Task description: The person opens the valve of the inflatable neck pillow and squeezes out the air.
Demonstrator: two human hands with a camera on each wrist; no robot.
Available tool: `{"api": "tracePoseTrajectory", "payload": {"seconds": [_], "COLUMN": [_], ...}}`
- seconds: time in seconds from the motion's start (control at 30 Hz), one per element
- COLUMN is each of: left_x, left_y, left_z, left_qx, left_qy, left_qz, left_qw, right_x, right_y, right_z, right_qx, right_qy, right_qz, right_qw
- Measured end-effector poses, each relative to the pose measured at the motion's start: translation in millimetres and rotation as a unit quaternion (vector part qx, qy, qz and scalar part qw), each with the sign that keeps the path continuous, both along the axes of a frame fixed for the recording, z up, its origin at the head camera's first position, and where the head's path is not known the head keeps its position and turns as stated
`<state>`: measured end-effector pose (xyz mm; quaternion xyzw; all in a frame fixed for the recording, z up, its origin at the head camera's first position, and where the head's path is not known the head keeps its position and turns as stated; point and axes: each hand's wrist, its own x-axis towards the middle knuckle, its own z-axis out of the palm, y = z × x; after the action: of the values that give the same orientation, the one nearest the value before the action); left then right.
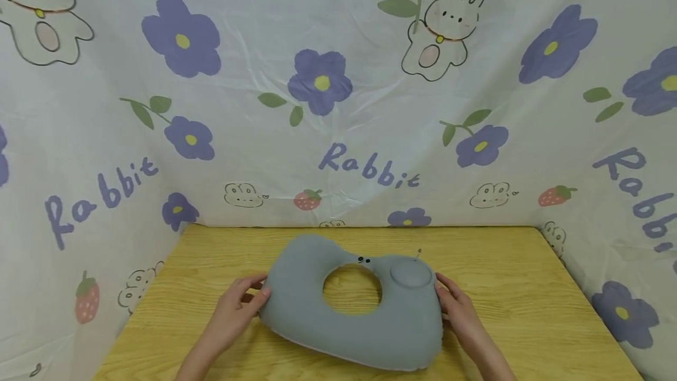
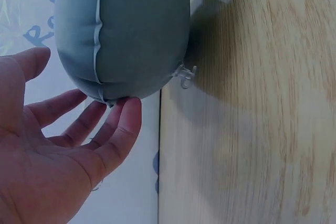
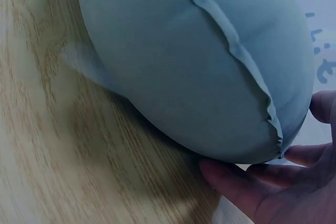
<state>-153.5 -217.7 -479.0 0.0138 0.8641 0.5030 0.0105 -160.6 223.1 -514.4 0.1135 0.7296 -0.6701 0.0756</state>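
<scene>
A grey inflatable pillow (image 1: 301,316) with a round hole through its middle lies low over the wooden table. It has a small face print (image 1: 364,260) and a raised round bump (image 1: 411,272) at its upper right. My left hand (image 1: 236,304) touches the pillow's left end with its fingertips; in the left wrist view the thumb stands just off the surface. A clear plastic valve (image 2: 185,75) sticks out near that end. At the right end, the fingers of my right hand (image 1: 459,308) rest against the side, and in the right wrist view the thumb lies along the pillow's edge.
The wooden table (image 1: 508,287) reaches back to a white cloth (image 1: 254,134) printed with flowers, rabbits and strawberries. The same cloth hangs along the left and right sides. A wavy seam (image 3: 231,35) runs round the pillow's edge.
</scene>
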Motion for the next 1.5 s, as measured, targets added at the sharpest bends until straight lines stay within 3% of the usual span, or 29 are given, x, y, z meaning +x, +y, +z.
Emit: {"api": "tracePoseTrajectory", "payload": {"seconds": [0.43,0.93,1.1,1.3,1.4,1.5], "left_x": [3.2,4.3,4.5,13.2,19.9,26.4], "left_y": [6.0,4.7,5.6,6.8,6.7,7.1], "left_z": [5.9,9.5,8.1,7.8,7.8,7.7], "left_qx": [-0.006,0.017,0.021,0.027,0.041,0.009], "left_qy": [0.053,0.051,0.032,0.019,0.021,0.061], "left_qz": [-0.007,-0.010,-0.013,-0.020,-0.035,-0.083], "left_qw": [0.9985,0.9985,0.9992,0.9993,0.9983,0.9947], "right_x": [2.0,0.4,-0.2,-1.2,-1.2,-1.4], "right_y": [7,6,8,9,11,16], "right_z": [-0.1,-2.4,-2.7,-3.4,-3.5,-3.4], "right_qx": [-0.001,-0.030,-0.035,-0.041,-0.034,-0.028], "right_qy": [0.003,-0.004,-0.002,-0.002,0.004,0.003], "right_qz": [-0.013,-0.030,-0.026,-0.033,-0.031,-0.024], "right_qw": [0.9999,0.9991,0.9991,0.9986,0.9989,0.9993]}}
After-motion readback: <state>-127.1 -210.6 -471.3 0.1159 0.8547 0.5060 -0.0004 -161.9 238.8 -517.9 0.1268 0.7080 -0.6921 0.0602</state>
